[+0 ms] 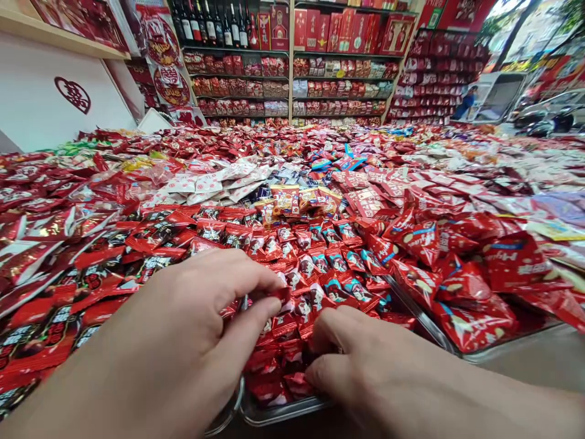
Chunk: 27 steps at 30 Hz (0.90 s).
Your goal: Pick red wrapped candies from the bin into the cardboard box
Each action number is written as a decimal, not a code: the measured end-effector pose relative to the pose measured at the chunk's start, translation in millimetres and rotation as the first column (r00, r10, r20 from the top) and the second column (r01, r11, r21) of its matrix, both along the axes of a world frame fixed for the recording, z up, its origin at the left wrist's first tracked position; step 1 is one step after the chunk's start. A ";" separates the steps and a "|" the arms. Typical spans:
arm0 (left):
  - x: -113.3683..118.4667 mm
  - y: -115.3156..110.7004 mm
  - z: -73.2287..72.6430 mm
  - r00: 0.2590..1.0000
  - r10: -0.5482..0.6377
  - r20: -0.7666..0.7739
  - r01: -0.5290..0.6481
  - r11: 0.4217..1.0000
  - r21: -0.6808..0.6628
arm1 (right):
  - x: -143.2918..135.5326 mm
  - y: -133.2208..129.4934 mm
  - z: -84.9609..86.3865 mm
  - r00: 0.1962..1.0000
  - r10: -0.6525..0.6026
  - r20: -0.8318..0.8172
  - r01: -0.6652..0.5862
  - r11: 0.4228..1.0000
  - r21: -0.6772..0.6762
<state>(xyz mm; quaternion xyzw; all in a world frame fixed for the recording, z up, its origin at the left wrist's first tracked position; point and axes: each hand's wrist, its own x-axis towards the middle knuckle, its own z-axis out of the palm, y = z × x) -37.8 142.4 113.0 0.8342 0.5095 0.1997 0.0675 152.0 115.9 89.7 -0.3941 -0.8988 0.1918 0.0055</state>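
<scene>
Pinching a red-wrapped candy (282,292), my left hand (201,317) hovers at center; my right hand (356,360) curls over the metal tray's (283,414) candies (320,286), lower center (its grip, I cannot tell).

Saw the display filled edge to edge, its surface mostly hidden under wrapped sweets. Noted a metal-rimmed tray (286,414) at bottom centre, packed with small red sweets (304,308). Found puffy red packets (478,323) heaped in a tray (516,346) at lower right, black-and-red packets (95,277) at left, white packets (208,183) above centre-left, and gold packets (286,200) near centre.
</scene>
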 end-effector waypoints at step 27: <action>3.4 -23.1 17.1 0.992 -0.066 -0.109 0.062 0.997 -0.036 | -4.1 26.7 -8.9 0.958 -0.129 -0.257 0.166 0.977 0.130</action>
